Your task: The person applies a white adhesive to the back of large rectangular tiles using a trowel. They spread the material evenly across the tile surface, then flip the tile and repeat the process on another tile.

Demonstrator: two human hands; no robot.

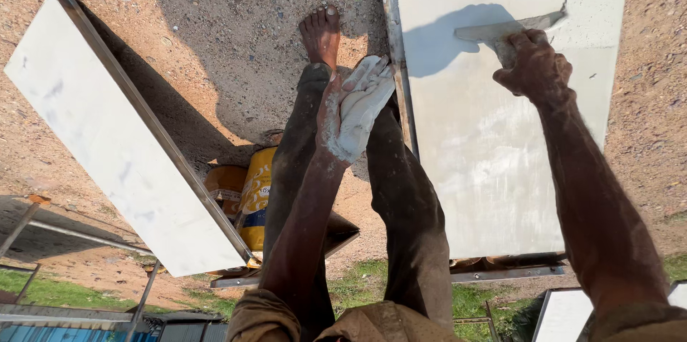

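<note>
The right hand (533, 63) is closed around the handle of a flat metal trowel (512, 27). The trowel blade lies against a large pale panel (486, 142), near the panel's upper right area as seen by the head camera, and extends from the hand toward both sides. The hand and blade cast a dark shadow on the panel just to their left. The panel surface shows a thin, streaky grey-white coating, with a metal edge strip (397, 56) along its left side.

The left hand (354, 109) is well apart from the trowel, positioned left of the panel's metal edge. Its fingers are loosely curled, and it holds a lump of whitish putty (365, 99) in the palm. The hand is coated with the same pale material.

Below the left hand stand the person's legs in dark trousers, with one bare foot (322, 31) on sandy ground (215, 41). A second white panel (114, 134) sits at an angle on the left. Yellow containers (254, 192) lie between that panel and the legs.
</note>
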